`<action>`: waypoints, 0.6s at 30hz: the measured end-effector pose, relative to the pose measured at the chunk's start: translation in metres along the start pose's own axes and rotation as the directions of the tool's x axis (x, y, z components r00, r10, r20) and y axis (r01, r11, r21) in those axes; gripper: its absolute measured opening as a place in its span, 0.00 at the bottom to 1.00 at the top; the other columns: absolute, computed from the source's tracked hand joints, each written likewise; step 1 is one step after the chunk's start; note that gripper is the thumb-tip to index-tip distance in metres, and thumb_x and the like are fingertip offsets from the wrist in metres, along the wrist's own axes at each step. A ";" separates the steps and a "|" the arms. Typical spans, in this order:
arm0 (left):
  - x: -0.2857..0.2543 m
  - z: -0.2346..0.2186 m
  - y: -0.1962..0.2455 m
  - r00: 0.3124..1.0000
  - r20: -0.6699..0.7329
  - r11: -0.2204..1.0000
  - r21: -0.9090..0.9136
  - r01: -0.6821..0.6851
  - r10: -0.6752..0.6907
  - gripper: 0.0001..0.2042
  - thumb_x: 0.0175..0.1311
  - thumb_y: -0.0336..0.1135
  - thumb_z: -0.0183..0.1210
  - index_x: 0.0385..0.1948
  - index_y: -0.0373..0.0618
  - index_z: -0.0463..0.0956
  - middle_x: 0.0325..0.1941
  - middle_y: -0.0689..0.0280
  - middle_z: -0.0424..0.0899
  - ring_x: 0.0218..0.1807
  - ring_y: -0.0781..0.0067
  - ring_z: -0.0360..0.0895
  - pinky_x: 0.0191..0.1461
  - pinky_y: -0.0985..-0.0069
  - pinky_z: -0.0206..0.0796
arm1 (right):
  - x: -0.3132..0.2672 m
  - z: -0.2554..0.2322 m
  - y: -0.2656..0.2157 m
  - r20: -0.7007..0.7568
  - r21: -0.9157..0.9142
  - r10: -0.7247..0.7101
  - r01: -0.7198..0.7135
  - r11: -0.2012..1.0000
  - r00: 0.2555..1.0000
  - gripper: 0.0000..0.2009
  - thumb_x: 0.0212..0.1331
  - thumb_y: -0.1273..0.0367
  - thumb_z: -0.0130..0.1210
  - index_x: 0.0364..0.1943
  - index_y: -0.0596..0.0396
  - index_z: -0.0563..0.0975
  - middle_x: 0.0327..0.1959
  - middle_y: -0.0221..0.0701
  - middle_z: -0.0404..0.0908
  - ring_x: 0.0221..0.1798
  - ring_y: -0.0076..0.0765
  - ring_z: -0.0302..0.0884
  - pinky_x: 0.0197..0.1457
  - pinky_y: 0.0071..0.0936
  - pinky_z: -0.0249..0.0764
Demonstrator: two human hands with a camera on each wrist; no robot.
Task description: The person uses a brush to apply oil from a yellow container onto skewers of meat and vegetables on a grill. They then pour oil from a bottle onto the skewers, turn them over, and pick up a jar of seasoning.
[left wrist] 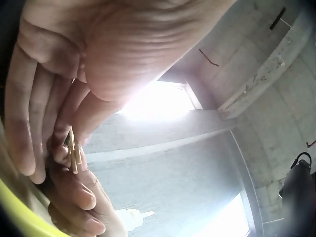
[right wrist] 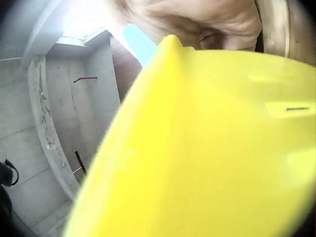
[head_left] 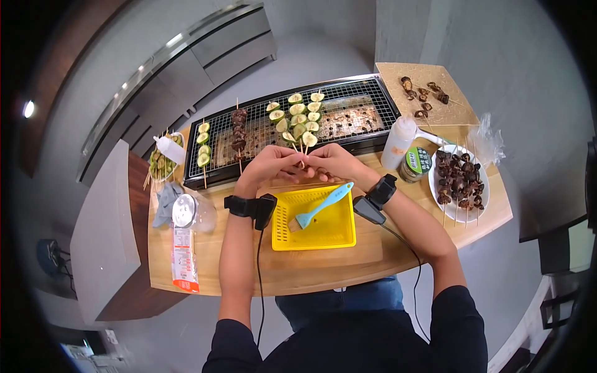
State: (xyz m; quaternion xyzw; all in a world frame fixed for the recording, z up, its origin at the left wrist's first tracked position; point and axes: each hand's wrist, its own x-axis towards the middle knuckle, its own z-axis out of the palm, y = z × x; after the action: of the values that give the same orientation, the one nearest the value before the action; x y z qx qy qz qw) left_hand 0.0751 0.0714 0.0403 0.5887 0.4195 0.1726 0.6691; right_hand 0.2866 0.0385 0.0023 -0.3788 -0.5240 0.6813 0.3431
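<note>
My left hand and right hand meet at the grill's near edge, pinching the stick ends of several skewers of green-rimmed vegetable slices. The slices fan out over the mesh, and the sticks converge between my fingertips. In the left wrist view the bare stick ends stick out between thumbs and fingers. Below my hands sits a yellow basket, with a blue-handled basting brush lying across it. That basket hides most of my right hand in the right wrist view.
The long black grill also carries a meat skewer and another vegetable skewer. Rightward stand a squeeze bottle, a jar and a plate of dark skewers. A lidded jar and packet are leftward.
</note>
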 end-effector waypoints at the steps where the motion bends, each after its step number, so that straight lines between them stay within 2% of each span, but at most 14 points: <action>1: 0.000 0.001 0.001 1.000 -0.030 1.000 0.003 -0.003 0.003 0.16 0.69 0.42 0.58 0.44 0.36 0.81 0.36 0.62 0.85 0.37 0.74 0.84 0.40 0.78 0.80 | 0.000 0.000 0.001 -0.006 0.008 -0.005 0.005 1.000 1.000 0.14 0.67 0.62 0.55 0.33 0.60 0.81 0.24 0.23 0.82 0.18 0.12 0.70 0.17 0.10 0.62; 4: 0.002 0.000 0.000 0.999 -0.028 1.000 0.006 0.016 -0.016 0.16 0.68 0.42 0.59 0.43 0.36 0.81 0.36 0.62 0.85 0.36 0.75 0.83 0.39 0.78 0.80 | 0.002 -0.001 0.003 0.017 0.014 0.016 -0.017 1.000 1.000 0.13 0.68 0.64 0.54 0.37 0.60 0.81 0.27 0.25 0.83 0.19 0.13 0.72 0.17 0.10 0.63; 6: 0.001 -0.001 -0.001 0.999 -0.039 1.000 0.010 0.028 -0.028 0.16 0.67 0.42 0.60 0.43 0.37 0.81 0.35 0.63 0.85 0.35 0.76 0.83 0.38 0.79 0.80 | 0.003 0.000 0.004 0.080 0.084 -0.005 -0.002 0.996 0.997 0.12 0.68 0.66 0.52 0.43 0.62 0.80 0.31 0.28 0.84 0.22 0.15 0.73 0.19 0.11 0.66; 9: 0.000 -0.001 0.000 0.999 -0.025 1.000 0.004 0.027 -0.027 0.15 0.66 0.42 0.60 0.41 0.37 0.82 0.34 0.64 0.85 0.32 0.77 0.83 0.37 0.79 0.80 | -0.001 0.003 -0.002 0.107 0.075 0.002 -0.010 0.997 0.994 0.11 0.69 0.68 0.51 0.46 0.62 0.78 0.32 0.27 0.84 0.22 0.14 0.74 0.21 0.08 0.66; 13: 0.001 -0.002 0.000 0.998 -0.060 0.998 0.046 0.034 -0.031 0.14 0.66 0.41 0.61 0.39 0.37 0.82 0.33 0.64 0.85 0.31 0.79 0.83 0.35 0.80 0.79 | 0.001 0.000 -0.001 0.136 0.048 0.006 -0.013 0.999 0.991 0.12 0.69 0.68 0.50 0.47 0.63 0.77 0.32 0.29 0.84 0.23 0.16 0.75 0.24 0.10 0.69; 16: 0.002 -0.005 -0.001 0.998 -0.054 0.997 0.060 0.043 -0.040 0.13 0.65 0.40 0.61 0.39 0.37 0.81 0.34 0.64 0.85 0.31 0.79 0.83 0.35 0.81 0.79 | -0.001 -0.001 -0.005 0.133 -0.030 0.022 -0.018 0.999 0.991 0.13 0.69 0.69 0.49 0.48 0.64 0.77 0.32 0.31 0.84 0.23 0.17 0.75 0.26 0.12 0.71; 18: 0.001 -0.004 0.001 0.998 -0.045 0.996 0.074 0.053 -0.050 0.13 0.66 0.40 0.61 0.40 0.38 0.81 0.34 0.65 0.85 0.32 0.79 0.84 0.35 0.82 0.78 | -0.006 0.001 -0.012 0.140 -0.152 0.015 0.006 0.988 0.990 0.13 0.67 0.68 0.50 0.49 0.63 0.78 0.33 0.30 0.85 0.25 0.17 0.76 0.29 0.13 0.74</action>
State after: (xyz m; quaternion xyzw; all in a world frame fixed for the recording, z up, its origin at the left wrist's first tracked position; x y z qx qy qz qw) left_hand 0.0728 0.0747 0.0412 0.5986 0.4550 0.1521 0.6415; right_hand 0.2895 0.0358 0.0150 -0.3561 -0.5963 0.6652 0.2741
